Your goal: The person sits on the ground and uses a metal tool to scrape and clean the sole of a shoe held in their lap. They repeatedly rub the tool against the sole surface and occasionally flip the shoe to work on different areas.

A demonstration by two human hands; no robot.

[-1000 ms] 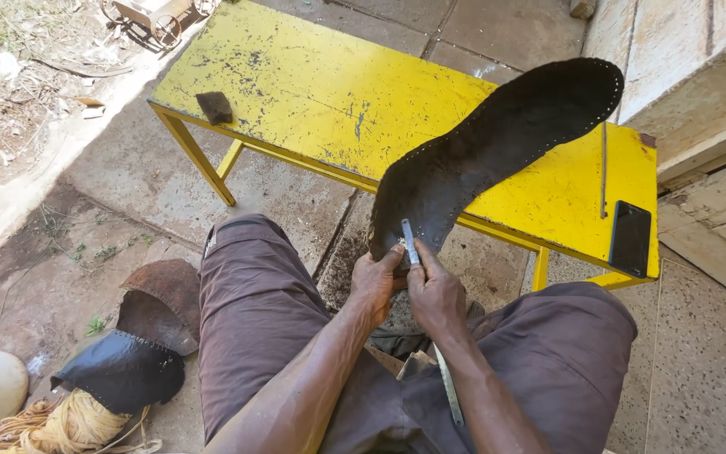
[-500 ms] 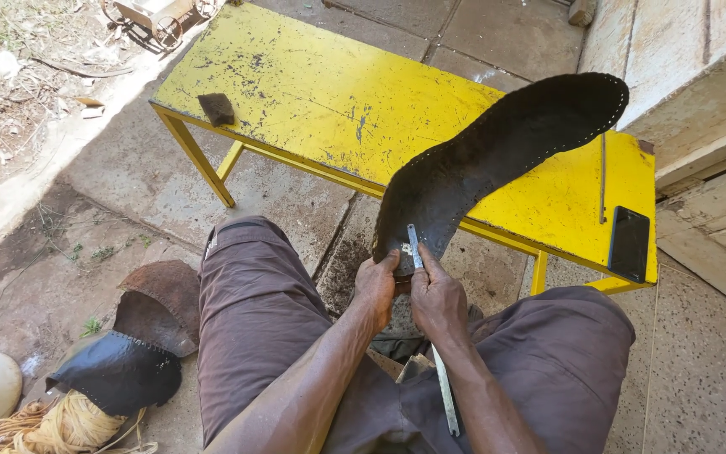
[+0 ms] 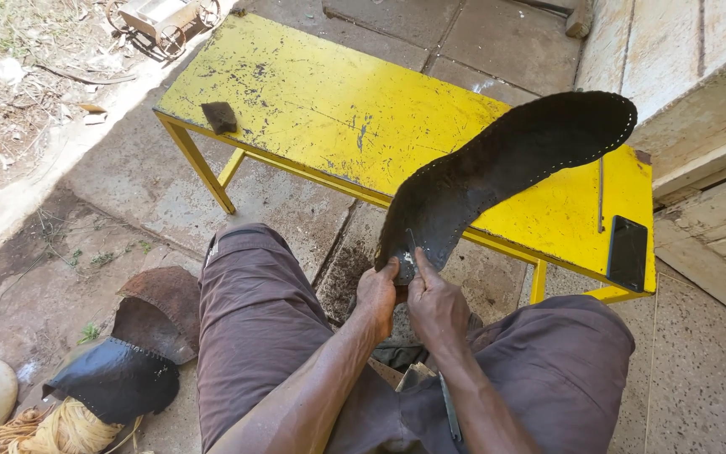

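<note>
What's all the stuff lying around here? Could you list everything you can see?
sole: one, black, dotted rim, held up over the bench
blade: one, grey, at the sole's lower end
bench: one, yellow, scuffed
block: one, dark, on the bench's left end
phone: one, black, on the bench's right end
leather pieces: brown and black, on the ground, left
cord: pale yellow bundle, bottom left
left hand: grip on the sole
right hand: grip on the blade

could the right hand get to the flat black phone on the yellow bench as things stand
Probably yes: the flat black phone lies bare at the yellow bench edge, but the right hand is busy on the black sole-shaped piece.
</note>
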